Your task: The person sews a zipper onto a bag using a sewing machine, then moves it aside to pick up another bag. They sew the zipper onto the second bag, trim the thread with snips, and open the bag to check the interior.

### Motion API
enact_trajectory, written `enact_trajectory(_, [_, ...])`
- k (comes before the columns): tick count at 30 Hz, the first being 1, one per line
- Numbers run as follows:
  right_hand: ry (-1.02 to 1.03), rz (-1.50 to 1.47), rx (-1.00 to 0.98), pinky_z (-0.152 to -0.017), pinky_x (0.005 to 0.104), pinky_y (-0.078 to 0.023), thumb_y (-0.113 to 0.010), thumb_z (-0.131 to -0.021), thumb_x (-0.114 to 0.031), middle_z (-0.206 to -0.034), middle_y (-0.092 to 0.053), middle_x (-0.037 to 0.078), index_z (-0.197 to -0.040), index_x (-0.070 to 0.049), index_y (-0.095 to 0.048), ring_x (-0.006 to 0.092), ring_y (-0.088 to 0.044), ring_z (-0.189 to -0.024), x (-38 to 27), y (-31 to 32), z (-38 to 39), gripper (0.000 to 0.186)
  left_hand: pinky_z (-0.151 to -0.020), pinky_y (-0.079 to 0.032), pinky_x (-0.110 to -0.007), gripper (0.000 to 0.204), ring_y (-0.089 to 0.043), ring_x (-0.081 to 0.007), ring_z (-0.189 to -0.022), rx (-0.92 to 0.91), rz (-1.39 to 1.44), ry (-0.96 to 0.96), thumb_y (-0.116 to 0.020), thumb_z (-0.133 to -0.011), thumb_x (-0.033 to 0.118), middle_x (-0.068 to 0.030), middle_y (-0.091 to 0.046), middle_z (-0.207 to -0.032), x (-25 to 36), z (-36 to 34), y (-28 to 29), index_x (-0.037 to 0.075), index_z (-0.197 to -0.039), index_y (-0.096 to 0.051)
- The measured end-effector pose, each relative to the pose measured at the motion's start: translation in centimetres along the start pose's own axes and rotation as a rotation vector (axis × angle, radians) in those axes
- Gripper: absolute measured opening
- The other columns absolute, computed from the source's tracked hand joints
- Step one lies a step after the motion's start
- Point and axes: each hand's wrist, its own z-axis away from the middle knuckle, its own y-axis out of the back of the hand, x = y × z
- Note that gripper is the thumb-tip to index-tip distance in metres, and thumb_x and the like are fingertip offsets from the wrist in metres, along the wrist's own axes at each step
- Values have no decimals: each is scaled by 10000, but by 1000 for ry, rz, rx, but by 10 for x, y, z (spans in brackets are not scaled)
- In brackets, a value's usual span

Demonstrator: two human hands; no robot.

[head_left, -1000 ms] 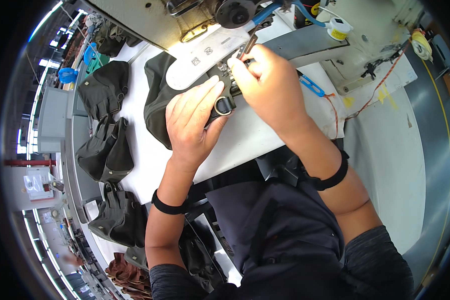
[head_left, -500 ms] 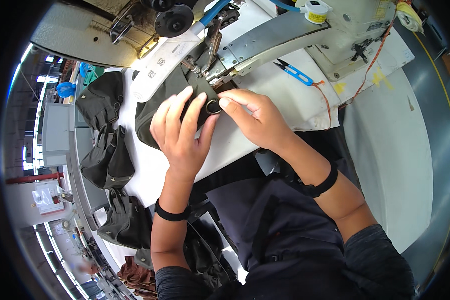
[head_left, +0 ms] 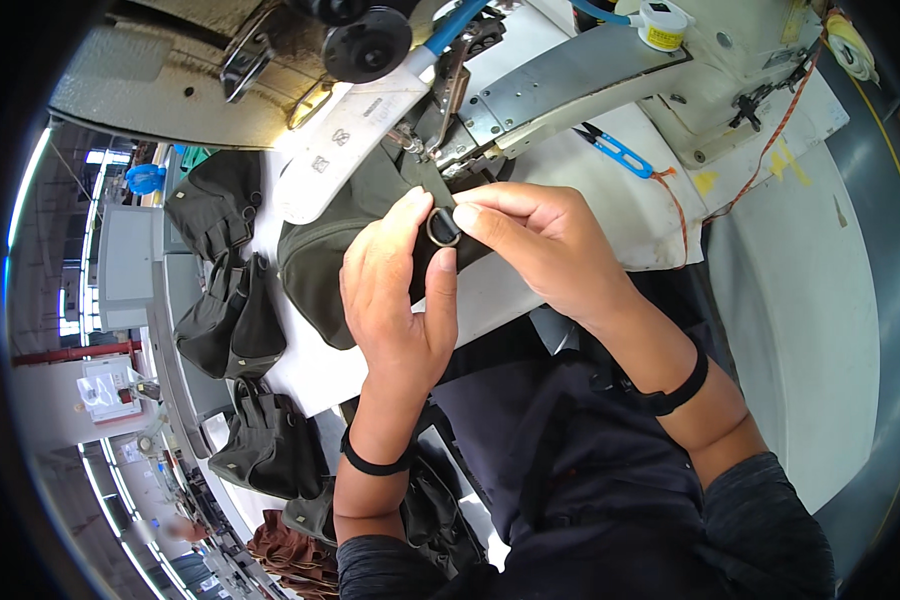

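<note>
Tbl [head_left: 308, 374] | grn bag [head_left: 322, 262] | ring [head_left: 431, 232] btwn L hand [head_left: 395, 295] & R hand [head_left: 542, 240]

Dark green bag [head_left: 320, 262] with metal ring [head_left: 431, 233], on table [head_left: 313, 376]

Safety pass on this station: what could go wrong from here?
1. The left grip and right grip are close to the sewing machine; either might get nipped if it runs.
2. The metal ring on the bag could strike the machine if it slips underneath.
3. The blue scissors trail a loose orange cord that might snag.
</note>
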Motion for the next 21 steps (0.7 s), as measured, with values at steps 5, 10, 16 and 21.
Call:
enact_trajectory(5, [-5, -9, 52, -876, 241, -525, -637, -1050, -97, -1072, -746, 50, -1214, 77, -723, 80, -656, -984, 1, 1, -4, 254, -1011, -482, -399, 413, -675, -323, -1155, 30, 48, 23, -754, -903, 82, -138, -718, -1292, -4, -3, -3, 12, -1302, -672])
enact_trajectory(10, [3, -30, 56, -876, 239, -518, -628, -1042, -71, -1053, -736, 39, -1194, 82, -725, 73, -642, -972, 0, 0, -8, 237, -999, -486, -394, 385, -682, -322, -1146, 65, 48, 30, -757, -895, 84, -143, -726, -1267, -4, -5, -6, 11, -1264, -675])
enact_trajectory(16, [92, 32, 116, -579, 235, -354, -622, -1014, -109, -739, -551, -75, -986, 47, -717, 12, -422, -700, 1, -5, -16, 184, -992, -484, -402, 390, -680, -327, -1128, 112, 40, 37, -756, -887, 77, -140, -728, -1255, -13, -7, -19, 11, -1260, -664])
enact_trajectory(21, [-29, 147, 103, -733, 210, -469, -665, -1020, -109, -932, -700, -26, -1111, 72, -743, 26, -574, -851, -6, 3, -14, 217, -987, -453, -382, 382, -655, -284, -1141, 124, -162, 40, -801, -878, 104, -122, -728, -1255, 2, -10, -16, 42, -1238, -689])
